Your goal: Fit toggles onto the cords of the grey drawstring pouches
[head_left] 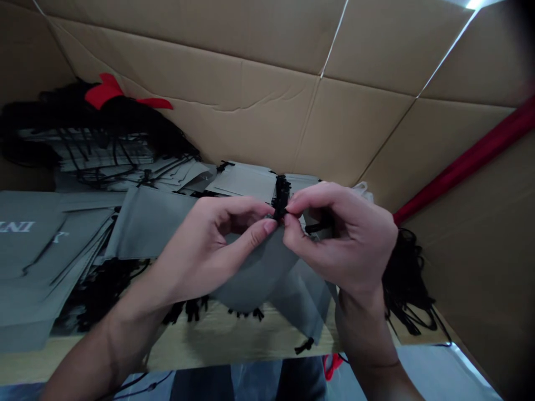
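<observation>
Head camera: cardboard wall point(259, 122) closes off everything beyond the grip; nearer, a strip of wooden table point(184, 351) runs to its front edge. Stacked pouches point(25, 273) crowd the left. One gray pouch point(259, 273) sits right beneath the grip, and look, left hand point(204, 250) and right hand point(355, 245) both pinch tight on black cord point(279, 211)!

Dim overall, cool cast. Blown-out light point(474, 4) at top right; cardboard wall point(267, 92) darkens toward left. Soft shadow on bench point(200, 345). Left hand point(217, 239) and right hand point(343, 234) readable, slightly soft; black cord point(281, 192) between them loses detail. Upper right corner: dark blur. Wide-angle stretch at edges.
</observation>
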Available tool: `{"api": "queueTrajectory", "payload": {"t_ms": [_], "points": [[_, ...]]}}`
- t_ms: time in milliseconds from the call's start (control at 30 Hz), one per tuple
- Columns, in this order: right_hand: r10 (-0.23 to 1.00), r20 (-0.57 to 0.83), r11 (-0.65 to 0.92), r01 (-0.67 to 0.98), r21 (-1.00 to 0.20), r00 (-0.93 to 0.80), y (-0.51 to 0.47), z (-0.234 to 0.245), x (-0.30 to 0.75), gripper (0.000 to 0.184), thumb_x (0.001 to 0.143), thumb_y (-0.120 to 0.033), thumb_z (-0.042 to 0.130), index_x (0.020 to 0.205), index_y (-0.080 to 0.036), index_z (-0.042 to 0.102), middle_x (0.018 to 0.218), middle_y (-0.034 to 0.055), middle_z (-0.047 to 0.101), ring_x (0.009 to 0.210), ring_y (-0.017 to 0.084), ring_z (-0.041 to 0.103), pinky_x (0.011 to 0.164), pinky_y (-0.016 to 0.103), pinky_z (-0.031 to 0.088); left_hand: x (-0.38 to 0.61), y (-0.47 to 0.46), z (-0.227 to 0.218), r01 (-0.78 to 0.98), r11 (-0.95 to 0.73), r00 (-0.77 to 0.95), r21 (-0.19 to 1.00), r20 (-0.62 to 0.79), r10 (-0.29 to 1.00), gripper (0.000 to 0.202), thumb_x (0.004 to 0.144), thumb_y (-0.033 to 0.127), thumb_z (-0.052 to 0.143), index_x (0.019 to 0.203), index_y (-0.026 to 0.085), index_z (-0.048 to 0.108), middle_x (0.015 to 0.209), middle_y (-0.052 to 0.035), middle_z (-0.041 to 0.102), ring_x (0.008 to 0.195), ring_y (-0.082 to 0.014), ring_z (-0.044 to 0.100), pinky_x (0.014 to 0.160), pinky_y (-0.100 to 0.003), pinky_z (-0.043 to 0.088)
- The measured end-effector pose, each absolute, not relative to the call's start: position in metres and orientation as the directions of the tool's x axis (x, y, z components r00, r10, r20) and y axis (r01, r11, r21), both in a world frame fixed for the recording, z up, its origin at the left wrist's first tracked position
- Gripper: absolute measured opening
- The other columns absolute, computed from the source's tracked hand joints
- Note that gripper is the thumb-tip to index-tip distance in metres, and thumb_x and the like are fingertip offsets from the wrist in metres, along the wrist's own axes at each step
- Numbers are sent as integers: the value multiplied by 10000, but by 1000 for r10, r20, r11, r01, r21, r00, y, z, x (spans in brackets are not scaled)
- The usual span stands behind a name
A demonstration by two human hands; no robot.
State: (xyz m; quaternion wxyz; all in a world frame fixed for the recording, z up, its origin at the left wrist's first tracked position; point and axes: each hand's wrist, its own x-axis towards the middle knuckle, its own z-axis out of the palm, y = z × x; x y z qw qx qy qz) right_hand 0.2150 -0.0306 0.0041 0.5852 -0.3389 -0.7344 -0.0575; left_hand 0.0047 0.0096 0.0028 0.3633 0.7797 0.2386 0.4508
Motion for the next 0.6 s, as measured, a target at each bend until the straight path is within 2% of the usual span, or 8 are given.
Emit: {"api": "queueTrajectory", "payload": {"t_ms": [133, 200, 300, 467, 600], "points": [[473, 846, 811, 497, -309, -245, -31, 13, 227, 370, 902, -141, 843, 1247, -255, 774, 1233, 74, 784, 1054, 238, 751, 828, 370, 664, 1, 7, 0, 208, -853, 465, 478, 719, 516, 120, 1105, 189, 709, 1114, 192, 829, 958, 19, 839, 789, -84, 731, 717, -192, 528], [469, 813, 838, 465, -287, -344, -30, 16, 233, 300, 961, -211, 869, 1249, -243, 792, 1221, 77, 791, 1077, 228, 765, 857, 347, 671, 1, 5, 0, 221, -895, 503, 386, 742, 444, 120, 1117, 151, 677, 1115, 181, 793, 941, 27, 794, 794, -73, 702, 735, -193, 511], [488, 768, 853, 415, -318, -416, -29, 17, 239, 82, 1024, -208, 852, 1083, -231, 800, 1034, 4, 815, 921, 143, 767, 821, 263, 650, -1, 4, 1, 214, -909, 560, 357, 718, 414, 121, 1124, 136, 651, 1086, 184, 757, 895, 36, 739, 759, -74, 662, 703, -203, 494], [543, 721, 831, 395, -391, -430, -29, 15, 240, 166, 956, -102, 829, 1069, -214, 780, 977, -44, 825, 794, 75, 727, 765, 202, 610, -8, 5, 7, 170, -917, 596, 360, 704, 387, 70, 1111, 177, 690, 1058, 205, 726, 905, 25, 767, 748, -98, 679, 679, -235, 497], [564, 749, 817, 369, -444, -348, -28, 13, 234, 209, 820, -61, 784, 949, -224, 762, 863, -62, 788, 707, 83, 654, 637, 235, 526, -12, 8, 10, 143, -920, 634, 364, 681, 368, 115, 1112, 162, 653, 1033, 208, 722, 872, 14, 773, 696, -112, 659, 636, -250, 483]]}}
